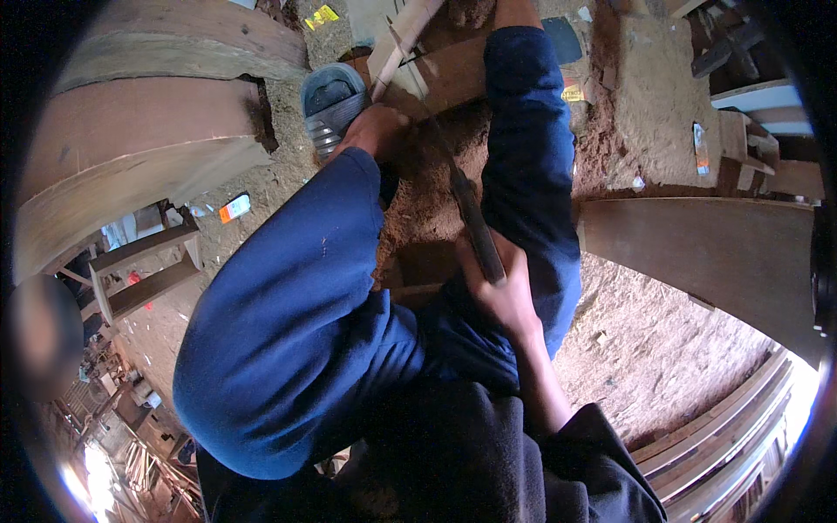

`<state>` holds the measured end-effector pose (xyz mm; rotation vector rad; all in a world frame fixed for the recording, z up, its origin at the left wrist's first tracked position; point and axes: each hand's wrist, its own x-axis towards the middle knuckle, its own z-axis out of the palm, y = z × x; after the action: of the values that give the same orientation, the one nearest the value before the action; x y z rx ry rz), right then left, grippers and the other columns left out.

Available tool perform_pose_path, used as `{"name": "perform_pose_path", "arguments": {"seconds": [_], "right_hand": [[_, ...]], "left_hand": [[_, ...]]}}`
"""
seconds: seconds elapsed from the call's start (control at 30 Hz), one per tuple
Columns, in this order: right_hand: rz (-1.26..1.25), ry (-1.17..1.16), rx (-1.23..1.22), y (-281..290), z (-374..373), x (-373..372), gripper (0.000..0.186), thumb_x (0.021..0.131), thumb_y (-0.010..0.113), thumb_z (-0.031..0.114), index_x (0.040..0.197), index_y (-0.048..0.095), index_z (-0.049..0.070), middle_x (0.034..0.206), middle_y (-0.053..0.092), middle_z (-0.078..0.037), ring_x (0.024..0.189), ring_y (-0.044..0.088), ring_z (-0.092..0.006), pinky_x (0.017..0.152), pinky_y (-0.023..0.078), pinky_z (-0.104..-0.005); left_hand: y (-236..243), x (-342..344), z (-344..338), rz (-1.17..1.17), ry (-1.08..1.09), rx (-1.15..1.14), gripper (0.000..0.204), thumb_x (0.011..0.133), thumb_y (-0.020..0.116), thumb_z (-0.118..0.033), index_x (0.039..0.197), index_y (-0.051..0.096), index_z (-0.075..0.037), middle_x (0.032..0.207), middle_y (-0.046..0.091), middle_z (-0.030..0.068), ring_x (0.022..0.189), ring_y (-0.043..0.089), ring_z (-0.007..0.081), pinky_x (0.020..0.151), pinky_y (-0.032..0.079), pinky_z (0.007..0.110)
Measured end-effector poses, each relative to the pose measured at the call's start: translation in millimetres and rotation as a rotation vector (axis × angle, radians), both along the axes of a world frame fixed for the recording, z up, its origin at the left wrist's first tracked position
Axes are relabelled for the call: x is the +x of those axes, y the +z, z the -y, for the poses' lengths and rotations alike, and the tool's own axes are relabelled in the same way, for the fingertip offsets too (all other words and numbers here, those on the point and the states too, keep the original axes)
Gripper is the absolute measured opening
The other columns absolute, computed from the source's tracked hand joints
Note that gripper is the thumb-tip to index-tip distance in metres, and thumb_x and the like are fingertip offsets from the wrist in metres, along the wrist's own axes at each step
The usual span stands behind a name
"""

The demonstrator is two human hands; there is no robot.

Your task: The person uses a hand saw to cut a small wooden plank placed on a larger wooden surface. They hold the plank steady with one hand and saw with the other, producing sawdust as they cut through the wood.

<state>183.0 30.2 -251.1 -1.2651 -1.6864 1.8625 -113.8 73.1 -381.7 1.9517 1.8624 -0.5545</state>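
My right hand (501,283) is closed round the dark handle of a long, thin-bladed tool (468,209). The tool slants up and away between my shins, its narrow blade reaching toward a brown wooden board (449,77). Across that board lies a pale length of wood (405,39), with thin pointed slivers beside it. My bare left foot (377,129) rests against the near end of the pale piece. A dark slipper (334,105) lies next to this foot. My left hand does not show; my exact tool kind is hard to make out.
Large wooden slabs (166,131) stand at the upper left, and a wide panel (697,261) at the right. A small wooden frame (144,270) sits at left, near a blurred person (44,340). Wrappers and sawdust litter the earth floor; planks (715,440) lie lower right.
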Motion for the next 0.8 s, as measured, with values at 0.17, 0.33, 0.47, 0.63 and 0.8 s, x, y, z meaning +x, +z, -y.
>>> {"name": "perform_pose_path", "arguments": {"seconds": [0.17,0.33,0.47,0.63,0.8], "right_hand": [[0.046,0.017,-0.001,24,12,20,0.010,0.092,0.061,0.010,0.089,0.060,0.000,0.070,0.051,0.003,0.068,0.044,-0.0044,0.059,0.039,-0.0228],[0.037,0.071,0.020,-11,-23,-16,0.016,0.094,0.059,0.013,0.083,0.056,0.001,0.069,0.049,0.002,0.066,0.043,-0.0056,0.059,0.039,-0.0249],[0.058,0.020,0.120,2,-17,19,0.015,0.093,0.060,0.013,0.097,0.063,-0.002,0.072,0.054,0.001,0.070,0.048,-0.0060,0.063,0.042,-0.0241],[0.058,0.050,0.048,12,1,22,0.016,0.094,0.061,0.014,0.098,0.063,-0.001,0.072,0.054,0.001,0.069,0.048,-0.0053,0.062,0.041,-0.0228],[0.040,0.042,-0.003,-13,-14,-18,0.014,0.093,0.061,0.013,0.088,0.059,0.000,0.071,0.052,0.001,0.068,0.045,-0.0052,0.059,0.040,-0.0251]], "left_hand": [[15,4,-4,-0.014,0.034,0.013,0.023,0.088,0.052,-0.017,0.090,0.074,-0.009,0.094,0.072,0.0152,0.092,0.070,0.0307,0.080,0.056,0.041],[6,-6,-2,-0.037,-0.075,0.049,0.020,0.086,0.055,-0.014,0.090,0.073,-0.008,0.093,0.072,0.0140,0.091,0.070,0.0287,0.079,0.056,0.040],[-2,2,-7,-0.001,-0.047,0.089,0.020,0.086,0.054,-0.013,0.090,0.073,-0.008,0.093,0.072,0.0133,0.090,0.071,0.0278,0.078,0.057,0.039],[4,1,-4,-0.083,-0.023,-0.020,0.021,0.087,0.053,-0.014,0.091,0.073,-0.011,0.094,0.072,0.0122,0.090,0.071,0.0268,0.077,0.057,0.038],[13,5,0,-0.034,0.009,0.061,0.022,0.089,0.053,-0.016,0.094,0.073,-0.013,0.097,0.072,0.0109,0.092,0.071,0.0252,0.077,0.057,0.037]]}}
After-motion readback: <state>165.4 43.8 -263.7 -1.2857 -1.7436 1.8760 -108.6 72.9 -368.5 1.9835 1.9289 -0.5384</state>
